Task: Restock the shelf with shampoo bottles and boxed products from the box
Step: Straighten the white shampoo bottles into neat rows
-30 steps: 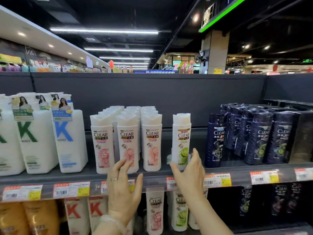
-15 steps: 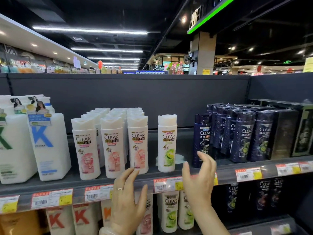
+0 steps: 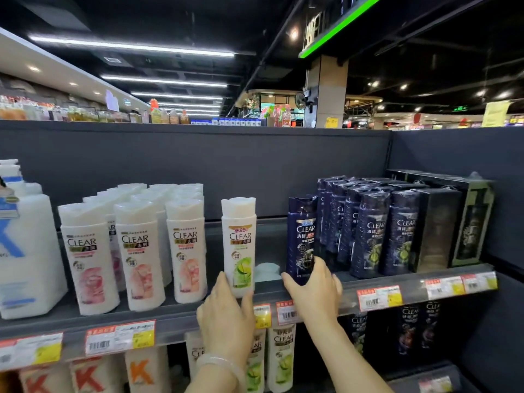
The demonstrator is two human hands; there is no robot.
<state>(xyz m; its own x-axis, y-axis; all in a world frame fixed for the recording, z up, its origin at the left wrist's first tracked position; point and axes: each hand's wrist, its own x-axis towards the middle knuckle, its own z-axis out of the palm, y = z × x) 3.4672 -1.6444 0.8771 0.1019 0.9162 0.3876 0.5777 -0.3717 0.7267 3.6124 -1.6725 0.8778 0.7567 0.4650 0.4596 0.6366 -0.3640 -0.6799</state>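
upright white lime-label shampoo bottle (image 3: 239, 245) and dark navy bottle (image 3: 301, 236) at shelf (image 3: 175, 319) front

- A gap of bare shelf (image 3: 269, 245) opens between the lone white green-label bottle (image 3: 239, 245) and the front dark blue bottle (image 3: 301, 236).
- A small white object (image 3: 266, 271) lies low in that gap; what it is cannot be told.
- The left hand (image 3: 226, 316) grips the white bottle's base and the right hand (image 3: 314, 290) the dark bottle's, flanking the gap's mouth.
- White pink-label bottles (image 3: 136, 251) pack the left; dark bottles (image 3: 368, 228) and boxes (image 3: 436, 228) pack the right.
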